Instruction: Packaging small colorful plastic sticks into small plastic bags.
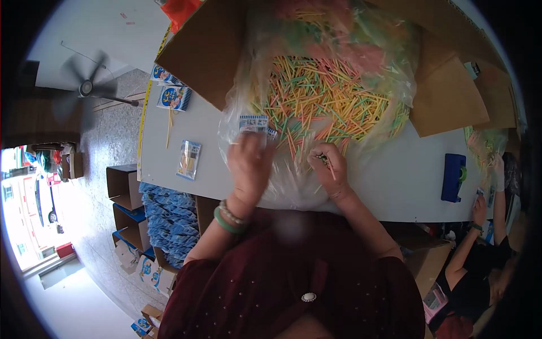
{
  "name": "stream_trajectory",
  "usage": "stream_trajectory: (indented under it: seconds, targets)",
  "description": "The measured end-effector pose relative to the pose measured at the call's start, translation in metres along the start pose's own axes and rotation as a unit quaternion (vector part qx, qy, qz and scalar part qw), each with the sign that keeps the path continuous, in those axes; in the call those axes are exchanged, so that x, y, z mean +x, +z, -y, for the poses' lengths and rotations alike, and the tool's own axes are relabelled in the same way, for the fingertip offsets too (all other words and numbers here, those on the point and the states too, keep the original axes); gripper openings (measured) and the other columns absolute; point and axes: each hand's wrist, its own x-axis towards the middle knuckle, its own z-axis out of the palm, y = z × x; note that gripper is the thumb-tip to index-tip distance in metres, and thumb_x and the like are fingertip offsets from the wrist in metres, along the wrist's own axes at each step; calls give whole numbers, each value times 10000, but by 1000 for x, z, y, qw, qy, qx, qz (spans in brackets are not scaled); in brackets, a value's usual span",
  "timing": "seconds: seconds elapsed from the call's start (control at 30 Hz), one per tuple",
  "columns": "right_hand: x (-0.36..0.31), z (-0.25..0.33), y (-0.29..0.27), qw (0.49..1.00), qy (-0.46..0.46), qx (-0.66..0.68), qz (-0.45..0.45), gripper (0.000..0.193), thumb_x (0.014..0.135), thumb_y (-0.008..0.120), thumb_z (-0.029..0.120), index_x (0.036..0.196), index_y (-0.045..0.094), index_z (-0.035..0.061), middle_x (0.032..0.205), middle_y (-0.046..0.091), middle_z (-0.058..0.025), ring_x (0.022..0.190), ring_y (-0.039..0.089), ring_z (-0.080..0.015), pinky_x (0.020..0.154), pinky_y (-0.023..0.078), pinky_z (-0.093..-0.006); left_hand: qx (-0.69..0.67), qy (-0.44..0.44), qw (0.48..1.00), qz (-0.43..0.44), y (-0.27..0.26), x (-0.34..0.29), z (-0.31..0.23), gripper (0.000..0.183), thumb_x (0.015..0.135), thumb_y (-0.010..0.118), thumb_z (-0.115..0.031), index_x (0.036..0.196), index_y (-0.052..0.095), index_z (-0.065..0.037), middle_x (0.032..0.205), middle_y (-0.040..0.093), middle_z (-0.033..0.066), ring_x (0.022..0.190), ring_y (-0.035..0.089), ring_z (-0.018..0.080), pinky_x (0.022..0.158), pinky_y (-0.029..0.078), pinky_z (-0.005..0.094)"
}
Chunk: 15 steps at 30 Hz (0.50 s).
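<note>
Thin coloured sticks point(322, 101), mostly yellow, green and pink, fill a clear plastic bag point(237, 104) in front of me. My left hand point(248, 166), smeared by motion, is over the bag's near left edge. Right at its fingertips is a small blue-and-white packet point(254, 122); whether the fingers grip it cannot be told. My right hand point(330, 168) is curled around a few sticks point(332, 170) at the near edge of the pile. Some stick ends show between its thumb and fingers.
A filled packet point(189, 160) lies on the white table point(217, 189) to the left, with stacked packets point(174, 98) behind. Cardboard flaps point(209, 53) rise around the bag. A blue tape dispenser point(453, 178) stands right. Another person's arm point(466, 248) reaches in at far right. Blue packets point(169, 223) fill a box below left.
</note>
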Motion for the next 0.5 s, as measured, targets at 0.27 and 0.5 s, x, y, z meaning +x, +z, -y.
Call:
stream_trajectory:
  seconds: [0.27,0.5]
  targets:
    - [9,6,7,992,-42,-112,44,182,825,650,-1,983,561,-1,824,585,-94,755,601,-159,677,486,-275,50,-233,970,51,16,21,41,393,727,758,-321,906,577,-22,938,583,148,906,570,359,794,429,442]
    - [8,8,7,998,0,-48,29,164,872,589,-9,1033,568,9,857,613,-70,812,635,-151,706,506,-281,-163,-245,951,-90,29,7,58,224,716,754,-82,885,613,-40,834,569,83,754,554,235,692,458,336]
